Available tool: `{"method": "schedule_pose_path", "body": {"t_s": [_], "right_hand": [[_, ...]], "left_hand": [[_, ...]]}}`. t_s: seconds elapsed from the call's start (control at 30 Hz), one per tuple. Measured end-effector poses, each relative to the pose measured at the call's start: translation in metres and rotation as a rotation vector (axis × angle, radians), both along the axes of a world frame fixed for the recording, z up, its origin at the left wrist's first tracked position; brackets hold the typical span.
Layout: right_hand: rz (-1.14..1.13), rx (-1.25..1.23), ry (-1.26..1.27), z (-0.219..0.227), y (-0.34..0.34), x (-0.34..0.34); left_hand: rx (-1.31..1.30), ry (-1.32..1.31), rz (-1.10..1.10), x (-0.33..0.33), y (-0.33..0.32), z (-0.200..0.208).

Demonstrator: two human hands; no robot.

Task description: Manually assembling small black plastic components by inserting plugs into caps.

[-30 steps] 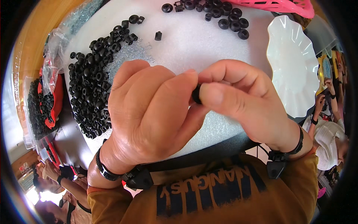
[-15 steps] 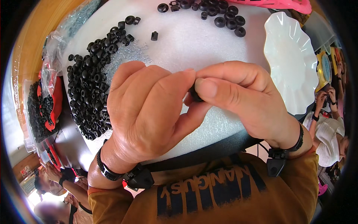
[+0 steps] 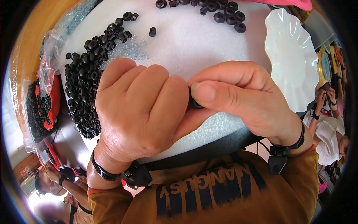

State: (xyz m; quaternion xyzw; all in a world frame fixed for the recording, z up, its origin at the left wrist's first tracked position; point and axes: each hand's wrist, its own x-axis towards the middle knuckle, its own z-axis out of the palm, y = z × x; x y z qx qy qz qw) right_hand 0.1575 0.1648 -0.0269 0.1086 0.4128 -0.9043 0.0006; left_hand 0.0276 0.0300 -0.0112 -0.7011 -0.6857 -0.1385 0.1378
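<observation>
Both my hands meet close under the camera, above a white foam pad [image 3: 194, 44]. My left hand [image 3: 138, 108] is curled into a fist, knuckles up. My right hand [image 3: 238, 97] pinches a small black rubber ring [image 3: 194, 103] between thumb and forefinger, and the left fingers press on the same ring. Most of the ring is hidden between the fingers. A large heap of black rubber rings [image 3: 87, 80] lies on the pad left of my left hand.
More black rings [image 3: 220, 9] lie at the pad's far edge, with one loose piece [image 3: 152, 31] nearby. A white scalloped plate [image 3: 292, 56] stands at the right. Clear plastic bags and a red tray [image 3: 46, 100] with rings sit at the left. Other people are at both lower edges.
Both hands have stayed joined on the ring, with the right thumb shifting slightly over it. The view has drifted a little; nothing was let go.
</observation>
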Motion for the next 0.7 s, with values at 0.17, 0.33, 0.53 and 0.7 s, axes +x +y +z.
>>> {"method": "schedule_pose_path", "body": {"t_s": [0.17,0.33,0.53,0.7], "right_hand": [[0.087,0.043,-0.036,0.0012,0.0028,-0.0018],[0.108,0.093,-0.1,0.0062,0.0037,-0.0005],[0.126,-0.023,-0.053,0.0055,0.0034,-0.0003],[0.098,-0.106,-0.011,-0.0013,-0.0001,-0.0003]], "left_hand": [[0.03,-0.007,-0.013,0.0012,-0.0028,-0.0019],[0.004,-0.042,-0.019,-0.0018,-0.0022,0.0005],[-0.011,-0.055,-0.07,-0.0039,-0.0008,0.0002],[0.006,-0.08,-0.086,-0.0028,-0.0003,-0.0027]]}}
